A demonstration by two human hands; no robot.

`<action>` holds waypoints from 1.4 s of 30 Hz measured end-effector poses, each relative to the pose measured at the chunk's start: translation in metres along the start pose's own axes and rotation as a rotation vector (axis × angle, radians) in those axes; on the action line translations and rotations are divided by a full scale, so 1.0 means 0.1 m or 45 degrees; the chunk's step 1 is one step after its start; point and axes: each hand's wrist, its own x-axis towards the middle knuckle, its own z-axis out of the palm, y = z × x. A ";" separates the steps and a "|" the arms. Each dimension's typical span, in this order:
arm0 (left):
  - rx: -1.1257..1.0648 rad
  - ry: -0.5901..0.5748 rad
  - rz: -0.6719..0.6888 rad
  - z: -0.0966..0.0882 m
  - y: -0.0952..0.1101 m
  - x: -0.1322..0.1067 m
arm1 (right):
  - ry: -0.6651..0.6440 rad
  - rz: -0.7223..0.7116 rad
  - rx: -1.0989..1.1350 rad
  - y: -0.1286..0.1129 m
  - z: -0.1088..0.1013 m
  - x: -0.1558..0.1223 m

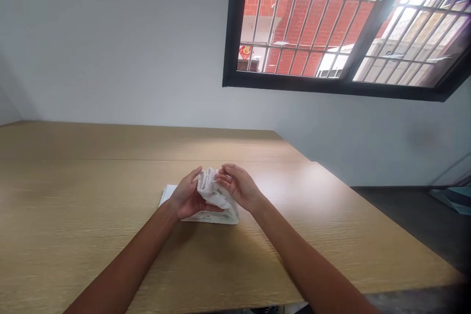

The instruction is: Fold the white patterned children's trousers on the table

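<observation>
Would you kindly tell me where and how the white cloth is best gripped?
Probably by the gathered upper edge of the white cloth, gripped from the right, where the right hand is: that edge stands raised above the flat layer, so it looks easy to pinch, while the left hand occupies the left side.

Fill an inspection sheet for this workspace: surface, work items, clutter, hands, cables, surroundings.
Surface: wood-grain table, a seam running across it.
Work items: white printed cloth-like item, folded, its upper part raised and gathered; exact type unclear.
Clutter: teal object on the floor at right, cut off by the frame.
Hands: left hand has fingers beneath the raised part; right hand is at its right side, firmness of grip unclear.
Cables: nothing seen.
Surroundings: pale wall, dark-framed window with bars, red brick outside.
</observation>
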 end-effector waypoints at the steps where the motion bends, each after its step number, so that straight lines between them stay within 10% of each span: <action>1: 0.029 0.050 0.030 -0.02 0.00 0.01 | -0.024 0.019 -0.012 0.03 0.04 0.00; 11: 0.705 0.453 0.168 -0.26 0.20 -0.12 | 0.089 -0.435 -0.826 -0.02 -0.23 -0.01; 20: 1.399 0.611 0.246 -0.54 0.28 -0.26 | -0.515 -0.666 -2.020 0.26 -0.08 -0.25; 42: 1.996 0.684 0.262 -0.65 0.28 -0.26 | -0.634 -0.544 -2.161 0.24 -0.07 -0.28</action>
